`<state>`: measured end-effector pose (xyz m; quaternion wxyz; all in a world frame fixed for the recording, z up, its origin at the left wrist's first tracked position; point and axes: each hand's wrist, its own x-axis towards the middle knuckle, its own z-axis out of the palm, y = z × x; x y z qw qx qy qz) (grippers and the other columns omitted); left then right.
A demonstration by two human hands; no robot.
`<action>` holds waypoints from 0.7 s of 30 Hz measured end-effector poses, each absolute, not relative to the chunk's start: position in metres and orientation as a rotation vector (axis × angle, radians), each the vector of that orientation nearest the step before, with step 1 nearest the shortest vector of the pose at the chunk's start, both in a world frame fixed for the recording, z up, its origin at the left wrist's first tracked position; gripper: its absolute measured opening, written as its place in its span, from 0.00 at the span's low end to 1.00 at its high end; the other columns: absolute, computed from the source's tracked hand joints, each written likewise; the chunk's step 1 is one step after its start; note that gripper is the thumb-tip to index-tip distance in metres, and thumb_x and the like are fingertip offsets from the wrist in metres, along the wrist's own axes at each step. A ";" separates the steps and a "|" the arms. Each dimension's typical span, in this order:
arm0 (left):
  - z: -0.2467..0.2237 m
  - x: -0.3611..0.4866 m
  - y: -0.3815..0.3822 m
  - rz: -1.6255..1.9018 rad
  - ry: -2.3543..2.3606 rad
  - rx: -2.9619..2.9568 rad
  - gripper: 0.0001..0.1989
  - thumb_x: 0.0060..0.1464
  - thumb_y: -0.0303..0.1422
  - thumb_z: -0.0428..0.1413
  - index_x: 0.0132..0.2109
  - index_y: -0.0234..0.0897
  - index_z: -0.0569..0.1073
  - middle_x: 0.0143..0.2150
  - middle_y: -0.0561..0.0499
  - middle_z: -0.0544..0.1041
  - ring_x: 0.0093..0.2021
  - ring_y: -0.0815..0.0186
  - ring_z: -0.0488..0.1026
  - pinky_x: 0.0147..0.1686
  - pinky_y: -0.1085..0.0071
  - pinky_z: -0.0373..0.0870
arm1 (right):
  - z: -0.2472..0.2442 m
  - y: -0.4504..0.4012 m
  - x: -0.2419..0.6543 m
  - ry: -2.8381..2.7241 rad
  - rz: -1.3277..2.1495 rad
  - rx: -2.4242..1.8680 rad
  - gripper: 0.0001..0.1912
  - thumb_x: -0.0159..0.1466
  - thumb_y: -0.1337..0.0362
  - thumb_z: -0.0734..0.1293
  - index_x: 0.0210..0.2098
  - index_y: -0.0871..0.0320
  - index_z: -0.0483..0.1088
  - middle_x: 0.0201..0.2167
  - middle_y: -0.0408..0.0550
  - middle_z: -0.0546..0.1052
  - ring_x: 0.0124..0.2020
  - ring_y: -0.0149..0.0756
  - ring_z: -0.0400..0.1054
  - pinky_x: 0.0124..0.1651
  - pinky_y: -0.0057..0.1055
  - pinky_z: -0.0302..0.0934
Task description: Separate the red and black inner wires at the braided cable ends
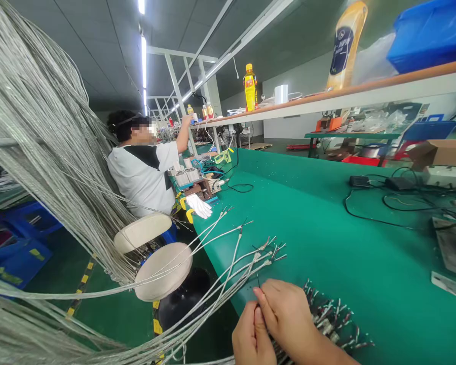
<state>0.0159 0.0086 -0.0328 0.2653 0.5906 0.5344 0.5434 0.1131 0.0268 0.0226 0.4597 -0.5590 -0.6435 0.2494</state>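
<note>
Wire end (258, 280), thin and dark, held between two bare hands

Nearest: left hand (252, 332) and right hand (287, 312), each grip clenched on the wire end, whose tip showed above them, over the green bench (296, 203). Beside the right hand: one heap of stripped cable ends (334, 319), partly hidden. To the left: loose grey cables (213, 299), crossing the bench edge, tips splayed. Beyond: one pale seat (163, 271), beside the bench; one thick hank (61, 142) of braided cable, hanging; one white glove (199, 205), at the bench edge near metal fixtures (188, 176). Farther: one person (140, 172), white-and-black shirt, arm raised towards the shelf (365, 95), which carried bottles, including one yellow bottle (250, 88).
</note>
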 end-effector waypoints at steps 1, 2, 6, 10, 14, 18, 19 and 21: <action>-0.036 0.016 0.008 1.461 1.449 1.592 0.25 0.66 0.49 0.44 0.39 0.36 0.78 0.31 0.47 0.80 0.29 0.63 0.75 0.28 0.75 0.70 | 0.022 0.027 0.113 -1.535 0.667 -1.348 0.25 0.68 0.49 0.62 0.20 0.57 0.61 0.22 0.44 0.63 0.27 0.35 0.50 0.33 0.35 0.39; -0.038 0.015 0.008 1.461 1.457 1.590 0.24 0.66 0.48 0.44 0.40 0.36 0.77 0.32 0.46 0.80 0.30 0.63 0.75 0.29 0.74 0.70 | 0.021 0.029 0.113 -1.433 0.763 -1.321 0.26 0.67 0.48 0.63 0.19 0.57 0.59 0.21 0.43 0.61 0.26 0.34 0.49 0.33 0.35 0.39; -0.031 0.013 0.010 1.424 1.427 1.646 0.21 0.67 0.45 0.45 0.37 0.37 0.75 0.31 0.47 0.79 0.30 0.63 0.75 0.30 0.74 0.69 | 0.016 0.039 0.108 -1.048 1.134 -1.245 0.31 0.65 0.38 0.61 0.19 0.54 0.51 0.17 0.37 0.52 0.21 0.30 0.43 0.26 0.32 0.39; -0.011 0.012 0.011 1.335 1.343 1.728 0.19 0.68 0.40 0.44 0.32 0.39 0.72 0.27 0.52 0.77 0.27 0.67 0.74 0.29 0.76 0.66 | 0.014 0.044 0.107 -0.882 1.365 -1.166 0.30 0.66 0.38 0.58 0.22 0.52 0.45 0.16 0.32 0.46 0.17 0.27 0.36 0.21 0.29 0.34; -0.005 0.013 0.011 1.418 1.358 1.755 0.17 0.67 0.37 0.45 0.32 0.39 0.72 0.26 0.53 0.76 0.26 0.69 0.74 0.28 0.77 0.65 | 0.015 0.041 0.107 -0.690 1.461 -1.006 0.31 0.66 0.42 0.64 0.22 0.53 0.46 0.16 0.31 0.45 0.18 0.25 0.34 0.20 0.28 0.32; -0.011 0.012 0.011 1.433 1.363 1.770 0.16 0.67 0.36 0.46 0.33 0.39 0.73 0.26 0.53 0.76 0.26 0.69 0.73 0.28 0.77 0.65 | 0.016 0.043 0.114 -0.572 1.395 -0.905 0.29 0.65 0.45 0.68 0.22 0.54 0.49 0.17 0.32 0.47 0.18 0.25 0.35 0.20 0.28 0.32; -0.013 0.012 0.011 1.428 1.378 1.754 0.16 0.67 0.37 0.46 0.33 0.38 0.73 0.26 0.53 0.76 0.26 0.68 0.73 0.28 0.77 0.65 | 0.017 0.045 0.118 -0.535 1.351 -0.881 0.30 0.65 0.44 0.68 0.22 0.54 0.49 0.18 0.32 0.46 0.19 0.25 0.35 0.20 0.28 0.32; -0.020 0.011 0.011 1.416 1.417 1.688 0.17 0.67 0.39 0.46 0.35 0.38 0.74 0.26 0.53 0.75 0.26 0.68 0.73 0.28 0.76 0.65 | 0.020 0.049 0.126 -0.461 1.245 -0.838 0.30 0.65 0.43 0.67 0.22 0.54 0.48 0.18 0.32 0.45 0.19 0.26 0.34 0.20 0.29 0.32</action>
